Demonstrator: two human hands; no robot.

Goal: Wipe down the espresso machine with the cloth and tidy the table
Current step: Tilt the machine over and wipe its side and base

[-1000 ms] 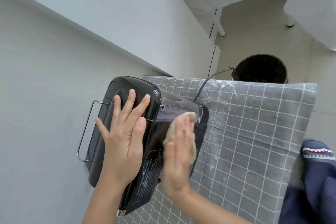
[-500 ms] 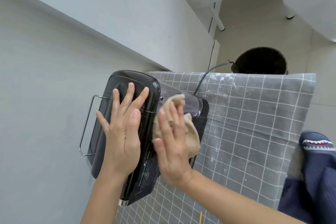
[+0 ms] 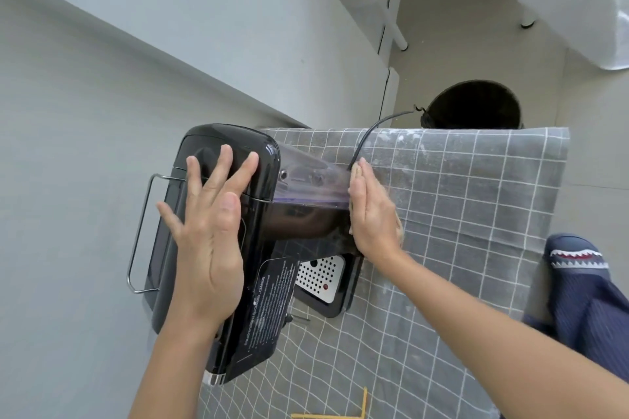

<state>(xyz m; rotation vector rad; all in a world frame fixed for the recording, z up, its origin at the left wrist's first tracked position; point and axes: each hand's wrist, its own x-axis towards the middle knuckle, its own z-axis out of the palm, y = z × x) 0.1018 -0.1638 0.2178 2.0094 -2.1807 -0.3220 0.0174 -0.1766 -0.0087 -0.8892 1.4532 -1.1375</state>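
Observation:
A glossy black espresso machine (image 3: 262, 163) stands on a table under a grey checked tablecloth (image 3: 459, 201), seen from above. My left hand (image 3: 207, 224) lies flat on its top with fingers spread and straight. My right hand (image 3: 371, 211) presses a beige cloth (image 3: 357, 169) with straight fingers against the machine's right side, by the clear water tank (image 3: 306, 180). Most of the cloth is hidden under the palm. The perforated drip tray (image 3: 320, 274) shows below the machine's body.
A power cord (image 3: 374, 127) runs from the machine over the table's far edge. A dark bucket (image 3: 473, 105) stands on the floor beyond. A grey wall (image 3: 102, 78) is close on the left. Yellow sticks (image 3: 364, 401) lie near the front edge. A shark-print slipper (image 3: 575, 255) is at right.
My right hand has slid the cloth from the machine's top face to the right, down onto its side by the water tank. The left hand stays flat on top.

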